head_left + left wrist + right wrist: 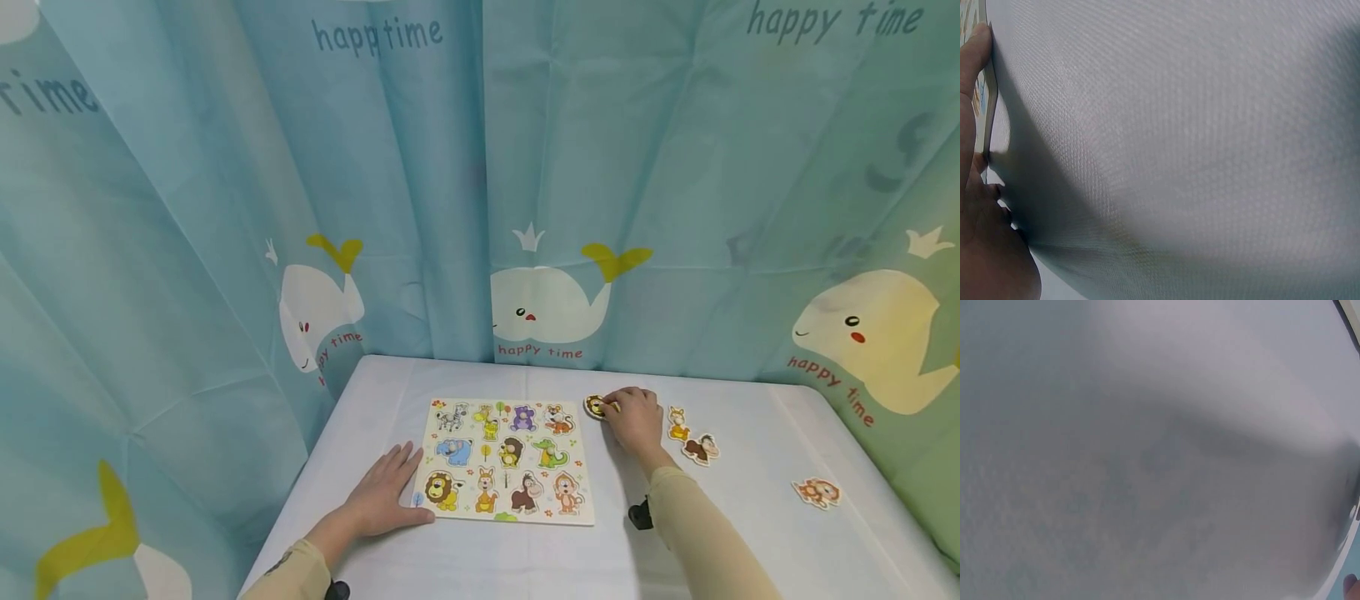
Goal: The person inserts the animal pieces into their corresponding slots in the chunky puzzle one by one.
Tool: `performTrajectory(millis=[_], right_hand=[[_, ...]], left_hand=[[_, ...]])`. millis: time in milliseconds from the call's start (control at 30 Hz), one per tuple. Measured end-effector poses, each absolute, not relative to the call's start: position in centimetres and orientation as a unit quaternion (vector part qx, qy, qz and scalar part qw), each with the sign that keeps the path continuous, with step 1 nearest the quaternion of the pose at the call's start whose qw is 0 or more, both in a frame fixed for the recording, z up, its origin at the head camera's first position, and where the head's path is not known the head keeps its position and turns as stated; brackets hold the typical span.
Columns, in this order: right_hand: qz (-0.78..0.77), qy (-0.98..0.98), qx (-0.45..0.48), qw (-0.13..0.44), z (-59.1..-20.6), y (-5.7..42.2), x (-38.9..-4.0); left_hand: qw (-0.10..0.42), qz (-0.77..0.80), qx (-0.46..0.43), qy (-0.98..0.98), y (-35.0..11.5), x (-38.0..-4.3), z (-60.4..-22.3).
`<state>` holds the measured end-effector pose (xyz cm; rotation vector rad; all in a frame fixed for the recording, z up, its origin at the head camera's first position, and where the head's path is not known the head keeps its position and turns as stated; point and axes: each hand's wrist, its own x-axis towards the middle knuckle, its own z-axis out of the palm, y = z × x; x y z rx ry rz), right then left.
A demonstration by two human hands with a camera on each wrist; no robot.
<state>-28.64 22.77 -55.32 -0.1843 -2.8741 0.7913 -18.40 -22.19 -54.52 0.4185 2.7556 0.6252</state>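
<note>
A wooden puzzle board (pixel 495 518) with rows of cartoon animals lies flat on the table. My left hand (pixel 386 492) rests at its left side, fingers spread and the thumb at the lower left corner. The left wrist view shows that thumb (pixel 974 56) against the board's edge (pixel 988 94). Beyond the board's upper right corner, my right hand (pixel 636 419) pinches a lion puzzle piece (pixel 594 407), whose right part the fingers cover. Only a fingertip (pixel 1352 589) of it shows in the right wrist view.
Right of the right hand lie a kangaroo piece (pixel 678 423) and a brown horse-like piece (pixel 701 449), close together. A monkey piece (pixel 817 492) lies farther right. The table (pixel 555 562) has a white cover, and a blue whale-print curtain (pixel 450 167) hangs behind it.
</note>
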Motion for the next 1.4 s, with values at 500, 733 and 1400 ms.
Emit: performTrajectory(millis=[500, 733, 1400], right_hand=[[0.261, -0.962, -0.053, 0.063, -55.6, 23.4, -28.0], [0.261, -0.962, -0.049, 0.065, -55.7, 23.6, -28.0], [0.259, -0.962, -0.035, 0.082, -55.8, 23.9, -28.3]], left_hand=[[0.139, 0.217, 0.146, 0.955, -22.2, -18.3, -54.2], [0.137, 0.22, 0.148, 0.954, -22.2, -18.2, -54.1], [0.15, 0.219, 0.14, 0.954, -22.4, -18.6, -54.1]])
